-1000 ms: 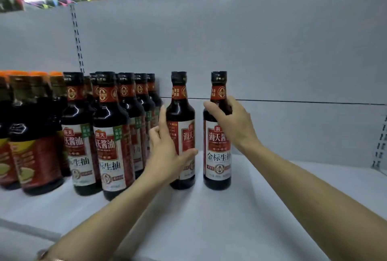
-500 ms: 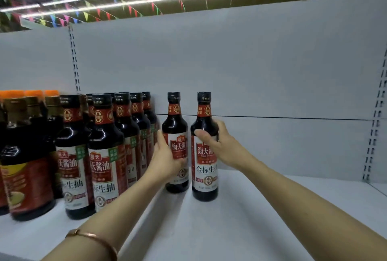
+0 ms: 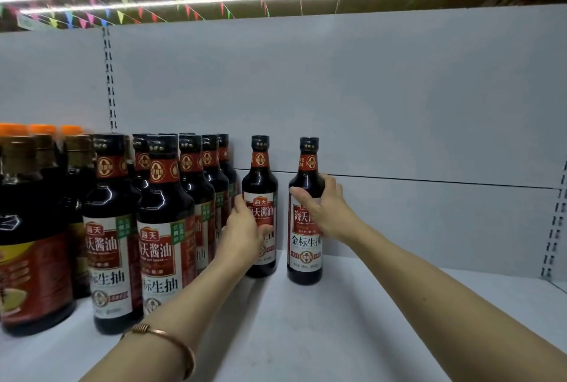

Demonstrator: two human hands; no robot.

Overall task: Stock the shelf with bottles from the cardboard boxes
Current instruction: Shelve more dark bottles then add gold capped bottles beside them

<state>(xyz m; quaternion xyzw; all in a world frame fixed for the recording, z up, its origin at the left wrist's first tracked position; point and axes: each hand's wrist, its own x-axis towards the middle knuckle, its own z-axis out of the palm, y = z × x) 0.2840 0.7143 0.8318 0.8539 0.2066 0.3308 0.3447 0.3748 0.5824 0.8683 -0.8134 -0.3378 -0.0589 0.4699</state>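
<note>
Two dark soy sauce bottles with red and white labels stand upright at the back of the white shelf (image 3: 337,320). My left hand (image 3: 245,234) grips the left bottle (image 3: 260,179) around its label. My right hand (image 3: 328,213) grips the right bottle (image 3: 306,256) at its shoulder, thumb across the front. A small gap separates the two bottles. No cardboard box is in view.
Rows of the same soy sauce bottles (image 3: 162,228) fill the shelf to the left, the nearest row beside my left hand. Larger orange-capped bottles (image 3: 27,228) stand at the far left. The shelf's white back panel (image 3: 399,105) rises behind; bare shelf extends to the right.
Both bottles have been pushed further back on the shelf, and both arms are stretched out further. The gap between the two bottles has widened.
</note>
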